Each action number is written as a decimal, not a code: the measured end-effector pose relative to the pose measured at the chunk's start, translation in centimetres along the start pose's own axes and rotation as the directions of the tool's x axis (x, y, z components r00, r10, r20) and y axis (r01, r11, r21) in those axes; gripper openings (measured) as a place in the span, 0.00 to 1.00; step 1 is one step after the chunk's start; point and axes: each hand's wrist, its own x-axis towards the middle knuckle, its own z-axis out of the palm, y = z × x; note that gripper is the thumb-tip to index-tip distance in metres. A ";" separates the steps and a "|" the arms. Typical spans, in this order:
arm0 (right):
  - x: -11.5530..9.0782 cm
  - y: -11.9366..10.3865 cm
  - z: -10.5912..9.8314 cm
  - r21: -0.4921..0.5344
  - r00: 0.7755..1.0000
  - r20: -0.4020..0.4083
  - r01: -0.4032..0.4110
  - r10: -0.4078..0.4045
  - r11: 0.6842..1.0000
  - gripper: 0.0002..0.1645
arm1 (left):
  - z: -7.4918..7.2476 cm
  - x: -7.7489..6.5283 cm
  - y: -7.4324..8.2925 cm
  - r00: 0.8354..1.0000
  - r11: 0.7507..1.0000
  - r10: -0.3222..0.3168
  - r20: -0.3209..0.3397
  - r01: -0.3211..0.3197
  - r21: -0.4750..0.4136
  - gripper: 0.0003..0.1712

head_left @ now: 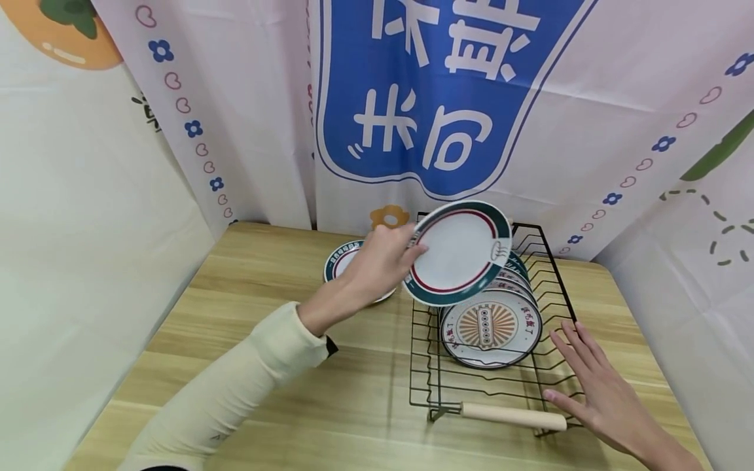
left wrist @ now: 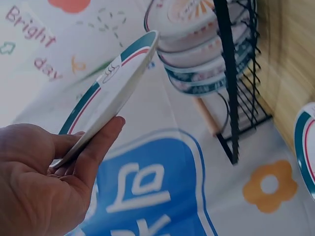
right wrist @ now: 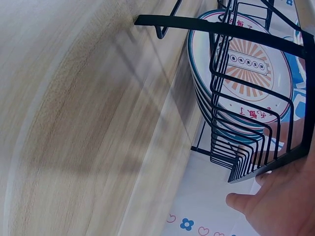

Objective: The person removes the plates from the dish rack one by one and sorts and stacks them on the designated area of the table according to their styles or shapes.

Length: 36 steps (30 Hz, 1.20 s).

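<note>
My left hand [head_left: 377,265] pinches the left edge of a white plate [head_left: 456,252] with a dark green rim and a red ring. The plate is held tilted above the dish rack, overlapping the rack's back part in the head view. Several plates [head_left: 491,327] stand on edge in the black wire rack [right wrist: 221,27]; the front one bears an orange sunburst print. Beside the rack's right rail is my right hand [head_left: 603,396], fingers straight and spread, with fingertips at the wires. Partly hidden behind my left forearm, another green-rimmed plate [head_left: 340,259] lies on the table.
The rack has a pale wooden handle [head_left: 512,417] at its front. It stands on a wood-grain table [head_left: 283,405]. A printed cloth [head_left: 259,124] hangs behind the table, and more light cloth flanks both sides.
</note>
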 end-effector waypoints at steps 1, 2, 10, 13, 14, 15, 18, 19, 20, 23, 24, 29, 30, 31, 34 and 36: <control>0.0 0.0 0.0 0.001 1.000 0.000 -0.002 0.002 1.000 0.57 | -0.3 0.0 -0.4 1.000 1.000 -0.019 -0.011 0.019 -0.015 0.16; 0.0 0.0 0.0 -0.002 1.000 0.000 -0.002 0.002 1.000 0.57 | -0.6 0.1 -0.8 0.999 0.999 -0.039 -0.021 0.038 -0.031 0.17; -0.3 0.0 0.0 -0.003 1.000 0.002 -0.007 0.007 1.000 0.58 | -2.6 0.0 -5.3 0.981 0.986 -0.166 -0.099 0.166 -0.010 0.17; -0.4 0.0 0.0 -0.005 1.000 -0.002 -0.004 0.004 1.000 0.58 | -3.0 -0.1 -7.3 0.970 0.978 -0.207 -0.124 0.207 -0.012 0.17; -0.4 0.1 0.0 -0.006 1.000 -0.002 -0.004 0.004 1.000 0.58 | -3.1 -0.2 -8.0 0.966 0.974 -0.226 -0.122 0.225 -0.023 0.17; -0.4 0.1 0.0 -0.007 1.000 -0.001 -0.005 0.005 1.000 0.58 | -3.3 -0.3 -8.6 0.962 0.970 -0.245 -0.118 0.242 -0.035 0.17; -0.4 0.1 0.0 -0.010 1.000 0.001 -0.004 0.004 1.000 0.58 | -3.4 -0.6 -10.6 0.949 0.955 -0.296 -0.105 0.291 -0.064 0.18; -0.4 0.2 0.0 -0.010 1.000 0.001 -0.004 0.004 1.000 0.58 | -3.5 -0.7 -11.2 0.945 0.949 -0.313 -0.098 0.307 -0.072 0.17; -0.4 0.2 0.0 -0.010 1.000 0.002 -0.005 0.005 1.000 0.57 | -3.5 -0.8 -11.8 0.941 0.944 -0.327 -0.089 0.322 -0.073 0.17; -0.4 0.2 -0.1 -0.011 1.000 0.002 -0.006 0.006 1.000 0.57 | -3.4 -1.1 -13.4 0.932 0.935 -0.353 -0.077 0.350 -0.056 0.16; -0.4 0.2 -0.1 -0.011 1.000 0.004 -0.007 0.007 1.000 0.57 | -3.4 -1.2 -14.0 0.929 0.932 -0.363 -0.070 0.360 -0.047 0.16; -0.2 0.2 0.0 -0.015 1.000 0.009 -0.005 0.005 1.000 0.57 | -2.8 -1.9 -16.6 0.897 0.898 -0.440 -0.034 0.440 -0.030 0.13; -0.1 0.1 0.1 -0.015 1.000 0.010 -0.005 0.005 1.000 0.57 | -2.7 -2.1 -17.0 0.890 0.891 -0.455 -0.030 0.454 -0.025 0.13; 0.0 0.1 0.1 -0.015 1.000 0.010 -0.006 0.006 1.000 0.56 | -2.6 -2.2 -17.5 0.884 0.884 -0.467 -0.025 0.467 -0.021 0.13; 0.1 0.1 0.1 -0.014 1.000 0.011 -0.010 0.010 1.000 0.56 | -2.1 -2.5 -18.5 0.869 0.869 -0.494 -0.014 0.493 -0.033 0.13; 0.1 0.1 0.1 -0.011 1.000 0.009 -0.016 0.016 1.000 0.56 | -1.8 -2.5 -19.2 0.862 0.861 -0.506 -0.006 0.505 -0.055 0.14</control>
